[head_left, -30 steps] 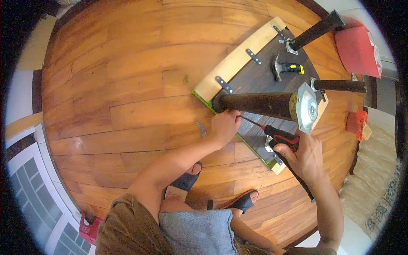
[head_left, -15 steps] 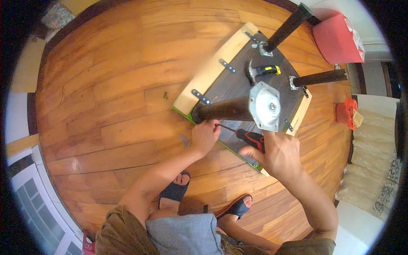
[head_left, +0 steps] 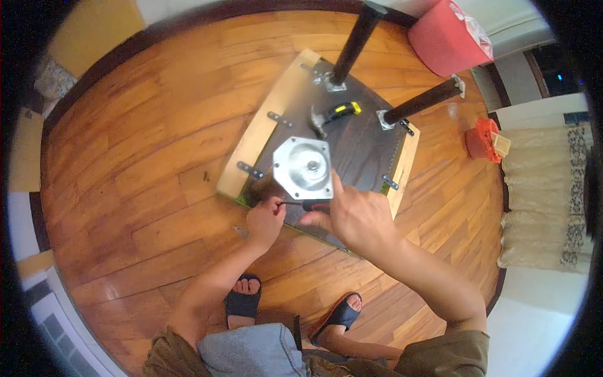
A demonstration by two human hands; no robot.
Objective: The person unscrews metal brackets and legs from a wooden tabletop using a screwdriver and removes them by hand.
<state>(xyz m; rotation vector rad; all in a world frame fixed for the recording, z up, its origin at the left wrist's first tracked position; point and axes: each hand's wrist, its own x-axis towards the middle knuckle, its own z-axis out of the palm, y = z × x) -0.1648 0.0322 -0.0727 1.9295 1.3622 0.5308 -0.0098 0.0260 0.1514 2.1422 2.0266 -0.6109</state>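
Black and red, the screwdriver [head_left: 309, 205] lies nearly level across the near side of the upturned table [head_left: 370, 141], its tip at the left hand [head_left: 266, 221]. That hand's fingers are pinched together on the tip end; whatever they may be steadying there is hidden. On the right hand [head_left: 364, 217] the thumb stands away from the handle, and the other fingers are out of sight, so I cannot tell how firmly they grip. Wrapping that thumb back round would likely give better turning force, while the left fingertips keep the tip from slipping sideways.

Just beyond, the near table leg [head_left: 266, 188] rises toward the viewer, its silvery metal plate [head_left: 303, 167] blocking the line of sight; leaning a little left would probably help, as would keeping the knuckles clear of the plate's edge. Farther out, the claw hammer [head_left: 337, 115] rests on the dark underside, best left there, well apart from both hands. Two more legs, the far leg [head_left: 355, 47] and the right leg [head_left: 422, 102], stand beyond it.
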